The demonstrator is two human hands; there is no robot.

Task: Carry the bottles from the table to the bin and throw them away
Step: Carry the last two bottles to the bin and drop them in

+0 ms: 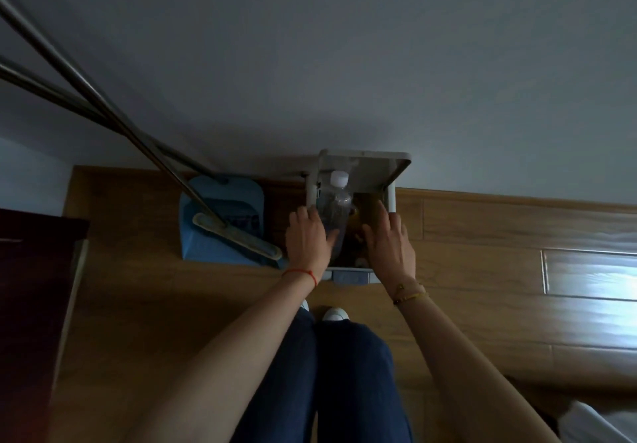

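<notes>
Both legs fill the bottom, then the white bin with lid up by the wall. Left hand grips the clear bottle over the opening; right hand hovers loose and empty. Drop step, I'd say: just let go. Bin contents are too dark to read.

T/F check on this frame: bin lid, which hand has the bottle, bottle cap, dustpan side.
1. The bin has its lid shut. False: the lid stands open.
2. The left hand holds the bottle over the bin. True.
3. The bottle has a white cap. True.
4. The right hand grips a second bottle. False: it is open, fingers spread, holding nothing.
5. The blue dustpan sits right of the bin. False: it sits left.
</notes>
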